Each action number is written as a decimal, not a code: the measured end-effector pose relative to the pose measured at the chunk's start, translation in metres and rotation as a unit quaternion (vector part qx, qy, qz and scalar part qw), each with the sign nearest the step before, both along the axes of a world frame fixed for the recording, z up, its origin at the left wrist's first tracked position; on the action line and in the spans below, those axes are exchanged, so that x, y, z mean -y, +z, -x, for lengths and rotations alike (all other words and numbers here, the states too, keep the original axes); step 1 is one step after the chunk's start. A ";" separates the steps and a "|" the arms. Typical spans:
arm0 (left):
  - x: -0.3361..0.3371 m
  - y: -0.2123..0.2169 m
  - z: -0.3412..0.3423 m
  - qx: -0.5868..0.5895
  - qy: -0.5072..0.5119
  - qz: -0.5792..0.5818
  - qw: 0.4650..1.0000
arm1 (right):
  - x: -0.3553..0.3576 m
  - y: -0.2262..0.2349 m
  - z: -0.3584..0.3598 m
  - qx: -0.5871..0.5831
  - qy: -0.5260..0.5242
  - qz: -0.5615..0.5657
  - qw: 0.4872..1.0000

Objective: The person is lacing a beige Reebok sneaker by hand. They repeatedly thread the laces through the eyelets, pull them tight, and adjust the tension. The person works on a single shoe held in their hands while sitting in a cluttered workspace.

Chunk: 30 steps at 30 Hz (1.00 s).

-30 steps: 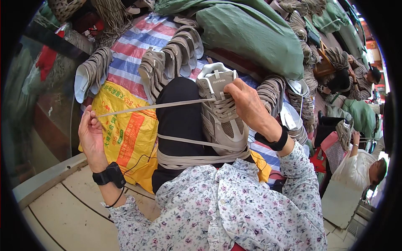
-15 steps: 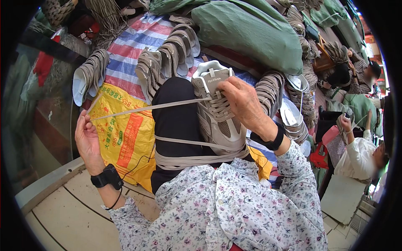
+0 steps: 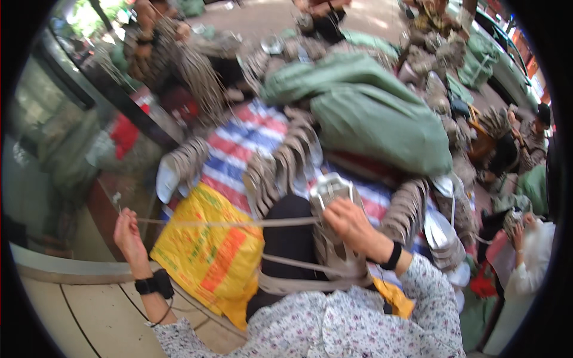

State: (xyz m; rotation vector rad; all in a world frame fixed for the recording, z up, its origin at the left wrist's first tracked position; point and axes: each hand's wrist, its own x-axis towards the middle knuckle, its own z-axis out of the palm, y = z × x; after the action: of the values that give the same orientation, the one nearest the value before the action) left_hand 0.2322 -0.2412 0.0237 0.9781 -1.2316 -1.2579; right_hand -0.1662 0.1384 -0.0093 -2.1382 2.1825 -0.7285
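A beige and grey shoe upper rests over my right thigh, its toe toward me. My right hand is closed at the tongue and lacing, covering much of them; motion blur hides the fingertips' exact grip. From the lacing a flat beige shoelace runs taut leftward to my left hand. That hand is raised, pinching the lace near its end. More laces lie across my dark-clad thigh and the lower part of the upper in a bundle.
A yellow printed sack lies beside my leg. Nested stacks of shoe uppers stand on a striped sheet. Large green sacks lie ahead. A glass pane stands at left; other people work at the right and far side.
The view has tipped up and shifted, showing more ground ahead. My left hand still draws the lace out to the left, now more level; my right hand stays on the upper.
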 end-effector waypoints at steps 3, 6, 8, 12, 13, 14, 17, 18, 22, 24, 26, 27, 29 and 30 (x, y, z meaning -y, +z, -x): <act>-0.015 0.024 0.000 -0.013 0.053 0.045 0.997 | 0.009 0.007 -0.008 -0.051 0.007 -0.015 0.999; -0.030 0.038 0.017 0.009 0.045 0.025 0.999 | 0.014 0.009 -0.006 -0.015 0.009 0.000 1.000; -0.057 0.029 0.050 0.045 -0.041 -0.006 0.998 | 0.013 0.019 -0.007 0.065 0.007 0.058 0.996; -0.167 -0.006 0.152 0.101 -0.359 -0.192 0.908 | 0.007 0.060 -0.050 0.263 0.095 0.117 0.953; -0.196 -0.002 0.173 0.110 -0.439 -0.232 0.861 | 0.002 0.072 -0.068 0.310 0.144 0.113 0.933; -0.220 0.010 0.192 0.128 -0.492 -0.192 0.840 | -0.005 0.084 -0.080 0.305 0.179 0.111 0.929; -0.268 0.007 0.233 0.160 -0.579 -0.232 0.766 | -0.029 0.101 -0.093 0.319 0.202 0.068 0.923; -0.275 -0.003 0.239 0.157 -0.580 -0.199 0.774 | -0.034 0.098 -0.092 0.313 0.179 0.085 0.929; -0.273 -0.001 0.228 0.154 -0.552 -0.056 0.818 | -0.045 0.076 -0.062 0.267 0.040 0.105 0.957; -0.267 0.034 0.219 0.255 -0.582 -0.033 0.772 | -0.047 0.059 -0.054 0.209 -0.080 0.091 0.970; -0.265 0.054 0.200 0.283 -0.607 0.009 0.742 | -0.045 0.050 -0.053 0.218 -0.040 0.045 0.974; -0.263 0.063 0.193 0.290 -0.625 0.038 0.723 | -0.043 0.044 -0.054 0.222 -0.021 0.022 0.975; -0.260 0.069 0.184 0.287 -0.620 0.038 0.729 | -0.039 0.030 -0.058 0.204 0.012 0.060 0.977; -0.259 0.070 0.182 0.275 -0.599 0.014 0.752 | -0.040 0.028 -0.059 0.202 0.020 0.067 0.977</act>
State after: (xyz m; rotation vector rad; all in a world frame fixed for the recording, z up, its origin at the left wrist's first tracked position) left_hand 0.0507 0.0175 0.0936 0.4446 -2.5618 -1.9375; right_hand -0.1071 0.1786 0.0191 -1.8676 1.9203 -1.2137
